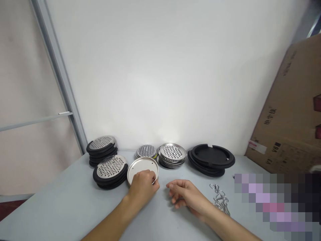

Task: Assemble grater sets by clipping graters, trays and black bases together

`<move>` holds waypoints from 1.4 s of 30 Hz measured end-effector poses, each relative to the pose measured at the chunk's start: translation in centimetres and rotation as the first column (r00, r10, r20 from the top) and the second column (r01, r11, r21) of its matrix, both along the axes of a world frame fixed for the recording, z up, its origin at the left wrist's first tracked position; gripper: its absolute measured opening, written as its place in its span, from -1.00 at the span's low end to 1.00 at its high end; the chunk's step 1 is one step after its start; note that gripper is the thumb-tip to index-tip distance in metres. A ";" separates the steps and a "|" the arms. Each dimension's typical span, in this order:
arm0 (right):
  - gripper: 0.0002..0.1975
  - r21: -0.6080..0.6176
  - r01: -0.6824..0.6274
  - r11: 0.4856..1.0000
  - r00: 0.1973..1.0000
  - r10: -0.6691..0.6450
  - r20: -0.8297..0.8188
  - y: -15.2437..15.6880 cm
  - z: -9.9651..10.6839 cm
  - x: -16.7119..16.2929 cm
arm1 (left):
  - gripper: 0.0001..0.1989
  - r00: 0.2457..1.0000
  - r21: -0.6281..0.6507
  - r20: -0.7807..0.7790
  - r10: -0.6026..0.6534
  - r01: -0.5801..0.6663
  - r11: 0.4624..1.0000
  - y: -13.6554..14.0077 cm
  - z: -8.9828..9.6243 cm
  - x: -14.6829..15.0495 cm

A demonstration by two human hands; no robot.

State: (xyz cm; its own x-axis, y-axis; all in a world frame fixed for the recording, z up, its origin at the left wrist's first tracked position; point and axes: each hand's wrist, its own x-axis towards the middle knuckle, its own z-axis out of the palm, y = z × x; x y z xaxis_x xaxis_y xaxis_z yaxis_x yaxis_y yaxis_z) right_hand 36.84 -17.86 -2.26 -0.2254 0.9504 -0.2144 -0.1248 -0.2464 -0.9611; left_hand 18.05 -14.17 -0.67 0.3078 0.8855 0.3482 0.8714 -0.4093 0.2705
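A shallow round plate (pixel 140 166), pale and smooth with a raised rim and small holes, sits near the middle of the table. My left hand (pixel 144 182) is closed at its near right edge, with the rim showing between finger and thumb; the fingertips are partly hidden. To the right, my right hand (pixel 188 195) hovers low with loosely curved fingers apart and nothing visible in them. Just left of the plate stands a stack of black rings topped by a perforated grater disc (pixel 112 167). Several metal wire rings or hooks (pixel 220 201) lie beyond my right wrist.
Another black stack with a grater disc (pixel 102 143) stands at the back left. Behind the plate are a slotted disc (pixel 146 151) and a pile of metal grater discs (pixel 173 153). Black round holders (pixel 210 157) are stacked farther right, near a cardboard box (pixel 288 110). A white wall rises behind.
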 end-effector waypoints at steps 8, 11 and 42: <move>-0.75 0.002 0.009 1.000 1.000 -0.009 0.004 0.0 -0.3 -0.1 | -0.84 0.993 -0.010 -0.121 0.009 -0.010 1.000 0.1 0.0 0.1; -0.76 -0.006 0.009 1.000 1.000 -0.009 0.007 0.1 -0.4 -0.2 | -0.84 0.989 -0.014 -0.145 -0.001 -0.001 1.000 0.2 -0.1 0.1; -0.69 0.422 -0.008 0.906 0.866 -0.205 0.455 3.3 1.4 4.5 | -0.69 0.616 0.510 -0.468 -0.634 0.774 0.376 -1.3 -4.6 2.8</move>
